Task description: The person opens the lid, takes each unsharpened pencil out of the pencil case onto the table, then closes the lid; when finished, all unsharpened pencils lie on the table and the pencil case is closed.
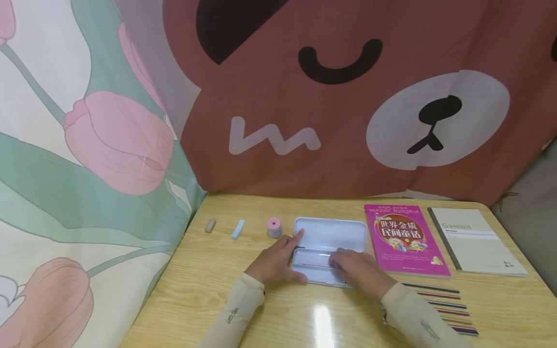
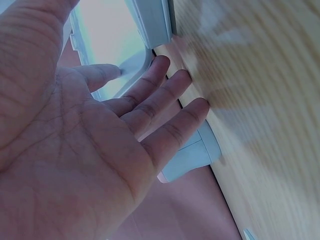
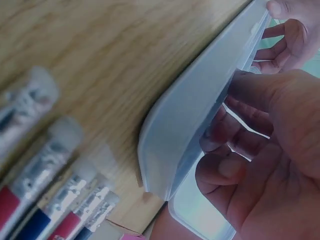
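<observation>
An opened pale pencil case [image 1: 330,233] lies on the table, its lid raised toward the back. My left hand [image 1: 278,261] is at the case's left end, thumb by the lower front corner and index finger on the lid. In the left wrist view the other fingers [image 2: 172,132] are extended and hold nothing. Into the right part of the tray reaches my right hand [image 1: 359,270], its fingers bent. A thin reddish pencil [image 1: 311,264] lies along the tray toward those fingers. Whether they pinch it is hidden. Several pencils [image 1: 448,304] lie in a row beside my right forearm.
Left of the case stand a pink-topped cylinder [image 1: 274,228], a light blue strip [image 1: 238,229] and a small brownish eraser-like piece [image 1: 210,225]. To the right lie a magenta book [image 1: 409,261] and a grey-white notebook [image 1: 483,256]. Printed cloth hangs behind the table.
</observation>
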`<action>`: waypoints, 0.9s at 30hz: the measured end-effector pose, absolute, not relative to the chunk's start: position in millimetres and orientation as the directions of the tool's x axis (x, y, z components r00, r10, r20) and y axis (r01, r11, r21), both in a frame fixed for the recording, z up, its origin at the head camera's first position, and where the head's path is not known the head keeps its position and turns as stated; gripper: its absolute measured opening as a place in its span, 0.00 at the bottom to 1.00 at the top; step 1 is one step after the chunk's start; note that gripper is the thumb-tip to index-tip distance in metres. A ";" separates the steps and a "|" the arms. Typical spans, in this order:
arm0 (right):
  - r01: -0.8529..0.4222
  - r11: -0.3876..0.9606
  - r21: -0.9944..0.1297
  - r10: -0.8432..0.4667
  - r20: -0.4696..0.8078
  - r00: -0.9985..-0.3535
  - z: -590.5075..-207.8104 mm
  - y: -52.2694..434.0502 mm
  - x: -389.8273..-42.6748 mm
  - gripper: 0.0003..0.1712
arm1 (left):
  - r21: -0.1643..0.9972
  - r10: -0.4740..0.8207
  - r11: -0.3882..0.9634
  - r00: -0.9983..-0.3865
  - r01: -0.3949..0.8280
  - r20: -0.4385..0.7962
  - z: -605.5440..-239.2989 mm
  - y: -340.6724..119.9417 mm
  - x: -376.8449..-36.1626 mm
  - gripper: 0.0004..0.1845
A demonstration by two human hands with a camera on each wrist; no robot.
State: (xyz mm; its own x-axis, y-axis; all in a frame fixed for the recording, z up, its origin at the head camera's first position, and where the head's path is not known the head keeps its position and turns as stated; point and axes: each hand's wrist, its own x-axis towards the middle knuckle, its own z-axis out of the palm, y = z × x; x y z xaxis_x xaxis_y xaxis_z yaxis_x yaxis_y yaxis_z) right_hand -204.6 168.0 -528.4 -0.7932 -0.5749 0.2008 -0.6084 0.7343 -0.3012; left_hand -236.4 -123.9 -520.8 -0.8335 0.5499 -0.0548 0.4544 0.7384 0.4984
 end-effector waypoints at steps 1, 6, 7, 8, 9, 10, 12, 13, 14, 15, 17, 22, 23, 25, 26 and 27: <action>-0.604 0.735 -0.308 -0.576 0.186 -0.796 -527.7 167.7 -205.2 0.08 | 0.498 0.551 0.738 -0.833 0.456 -0.053 -520.2 -123.8 -235.9 0.70; -0.562 0.752 -0.344 -0.565 0.101 -0.819 -525.6 166.1 -207.9 0.07 | 0.498 0.556 0.731 -0.831 0.466 -0.039 -518.1 -124.0 -234.6 0.70; -0.554 0.756 -0.349 -0.562 0.088 -0.822 -525.0 165.8 -208.3 0.06 | 0.499 0.555 0.731 -0.831 0.464 -0.039 -517.8 -123.9 -234.4 0.70; -0.544 0.760 -0.357 -0.557 0.075 -0.827 -524.2 165.4 -208.3 0.06 | 0.501 0.554 0.731 -0.832 0.464 -0.038 -517.7 -123.9 -234.5 0.70; -0.533 0.763 -0.366 -0.552 0.061 -0.832 -523.4 165.1 -208.4 0.06 | 0.499 0.553 0.732 -0.832 0.464 -0.039 -517.4 -123.9 -234.4 0.70; -0.519 0.766 -0.379 -0.544 0.047 -0.838 -522.5 164.8 -208.4 0.06 | 0.497 0.552 0.734 -0.833 0.463 -0.039 -517.3 -123.8 -234.4 0.70; -0.489 0.772 -0.406 -0.526 0.024 -0.850 -520.8 164.1 -208.1 0.07 | 0.494 0.550 0.736 -0.834 0.463 -0.040 -517.4 -123.6 -234.4 0.70; -0.474 0.774 -0.419 -0.517 0.013 -0.856 -520.3 163.8 -208.0 0.07 | 0.491 0.550 0.738 -0.834 0.463 -0.039 -517.6 -123.6 -234.3 0.70; -0.460 0.776 -0.432 -0.508 0.004 -0.861 -519.8 163.7 -208.0 0.07 | 0.489 0.550 0.738 -0.834 0.464 -0.038 -517.8 -123.6 -234.3 0.70; -0.450 0.776 -0.442 -0.502 -0.001 -0.865 -519.5 163.7 -208.1 0.08 | 0.486 0.549 0.741 -0.835 0.464 -0.040 -517.8 -123.6 -234.1 0.70; -0.442 0.775 -0.452 -0.495 0.000 -0.869 -519.2 164.0 -208.1 0.08 | 0.488 0.547 0.742 -0.836 0.461 -0.043 -518.2 -123.7 -233.9 0.70; -0.500 0.743 -0.445 -0.530 0.065 -0.845 -519.4 168.7 -209.0 0.09 | 0.488 0.540 0.748 -0.840 0.449 -0.056 -519.8 -123.6 -234.7 0.70; -0.520 0.730 -0.444 -0.541 0.090 -0.836 -519.3 170.3 -209.1 0.09 | 0.488 0.538 0.751 -0.841 0.445 -0.060 -520.2 -123.5 -234.9 0.70; -0.557 0.699 -0.449 -0.560 0.142 -0.816 -517.7 174.6 -208.5 0.09 | 0.489 0.536 0.751 -0.842 0.443 -0.061 -521.9 -123.5 -235.6 0.70; -0.573 0.679 -0.458 -0.567 0.168 -0.806 -516.6 177.1 -207.9 0.09 | 0.489 0.535 0.753 -0.843 0.441 -0.063 -522.4 -123.4 -235.8 0.70; -0.580 0.670 -0.463 -0.568 0.183 -0.802 -514.8 179.7 -207.1 0.09 | 0.488 0.534 0.754 -0.843 0.439 -0.066 -523.0 -123.4 -236.0 0.71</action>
State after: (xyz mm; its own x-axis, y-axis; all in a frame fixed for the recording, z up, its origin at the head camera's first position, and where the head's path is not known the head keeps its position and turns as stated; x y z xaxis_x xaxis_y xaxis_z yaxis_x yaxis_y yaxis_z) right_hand -207.1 179.7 -514.8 -0.8023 -0.5683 0.1826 -0.5800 0.6699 -0.4634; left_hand -236.0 -123.4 -523.0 -0.8430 0.5338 -0.0661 0.4394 0.7543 0.4878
